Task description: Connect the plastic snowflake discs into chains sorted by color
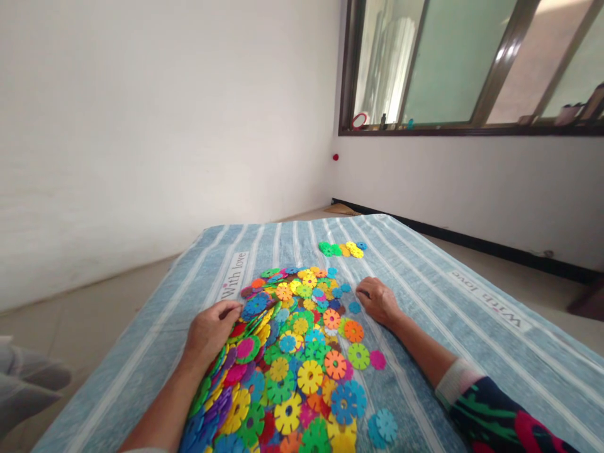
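Observation:
A big heap of flat plastic snowflake discs [292, 358] in many colours lies on a blue striped cloth [448, 327]. My left hand [211, 330] rests at the heap's left edge, fingers curled down onto the discs near a blue one [255, 306]. My right hand [377, 301] lies at the heap's right side, fingers bent, fingertips touching the cloth beside a small blue disc [354, 307]. A small separate cluster of green, yellow and blue discs [340, 249] sits farther back on the cloth.
The cloth, printed "With love" [234, 274], covers a low surface with floor around it. White walls stand behind and a window with a sill [472, 129] is at upper right. A grey shape [28, 380] shows at the left edge.

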`<act>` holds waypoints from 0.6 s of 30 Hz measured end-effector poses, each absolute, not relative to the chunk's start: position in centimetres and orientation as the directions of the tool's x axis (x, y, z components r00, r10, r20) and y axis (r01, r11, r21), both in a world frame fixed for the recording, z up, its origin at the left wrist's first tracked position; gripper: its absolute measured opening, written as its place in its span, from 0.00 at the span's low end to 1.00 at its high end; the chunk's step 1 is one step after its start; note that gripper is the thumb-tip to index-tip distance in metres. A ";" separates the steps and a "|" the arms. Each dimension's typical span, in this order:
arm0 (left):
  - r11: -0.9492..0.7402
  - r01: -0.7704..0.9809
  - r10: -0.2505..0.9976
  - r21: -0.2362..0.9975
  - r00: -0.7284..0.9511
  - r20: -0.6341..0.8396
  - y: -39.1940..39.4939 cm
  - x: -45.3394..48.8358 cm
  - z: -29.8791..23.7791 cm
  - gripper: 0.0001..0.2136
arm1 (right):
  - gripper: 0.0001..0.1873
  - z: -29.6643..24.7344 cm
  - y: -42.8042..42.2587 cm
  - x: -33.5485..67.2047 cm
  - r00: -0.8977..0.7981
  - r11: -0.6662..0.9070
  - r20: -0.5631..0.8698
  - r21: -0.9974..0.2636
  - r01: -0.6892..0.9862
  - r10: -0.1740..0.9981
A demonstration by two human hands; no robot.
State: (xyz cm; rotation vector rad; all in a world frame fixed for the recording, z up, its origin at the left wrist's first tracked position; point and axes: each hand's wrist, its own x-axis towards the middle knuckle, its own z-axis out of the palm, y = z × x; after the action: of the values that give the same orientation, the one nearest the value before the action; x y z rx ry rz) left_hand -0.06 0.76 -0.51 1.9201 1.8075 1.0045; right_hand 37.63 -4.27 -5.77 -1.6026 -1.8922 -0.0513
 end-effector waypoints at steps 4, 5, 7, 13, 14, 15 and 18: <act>-0.151 0.736 0.963 0.660 -0.043 0.267 0.7 -0.2 -0.6 0.13 | 0.11 -5.7 -4.2 37.6 -0.043 0.254 0.488 -0.377 0.891 0.872; -0.153 0.735 0.963 0.661 -0.040 0.267 0.7 -0.2 -0.6 0.13 | 0.11 -5.7 -4.2 37.5 -0.040 0.253 0.487 -0.380 0.890 0.873; -0.152 0.732 0.962 0.664 -0.043 0.268 0.7 -0.3 -0.5 0.12 | 0.11 -5.7 -4.2 37.5 -0.036 0.249 0.486 -0.382 0.890 0.874; -0.138 0.715 0.966 0.686 -0.056 0.252 0.7 -0.3 -0.5 0.13 | 0.11 -5.6 -4.1 37.3 -0.020 0.218 0.483 -0.357 0.909 0.876; -0.136 0.711 0.967 0.690 -0.056 0.249 0.7 -0.3 -0.5 0.13 | 0.11 -5.6 -4.1 37.3 -0.020 0.213 0.480 -0.353 0.911 0.877; -0.135 0.709 0.967 0.692 -0.057 0.247 0.7 -0.4 -0.6 0.14 | 0.11 -5.6 -4.1 37.3 -0.018 0.210 0.478 -0.351 0.912 0.878; -0.143 0.700 0.965 0.699 -0.058 0.256 0.6 -0.5 -0.9 0.14 | 0.11 -5.7 -4.1 37.3 -0.010 0.206 0.474 -0.363 0.909 0.881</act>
State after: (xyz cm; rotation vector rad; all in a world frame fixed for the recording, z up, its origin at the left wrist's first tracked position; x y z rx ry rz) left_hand -0.51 0.61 -0.85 1.8694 1.7760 1.0320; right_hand 37.29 -4.13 -5.71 -1.6607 -1.8728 -0.0594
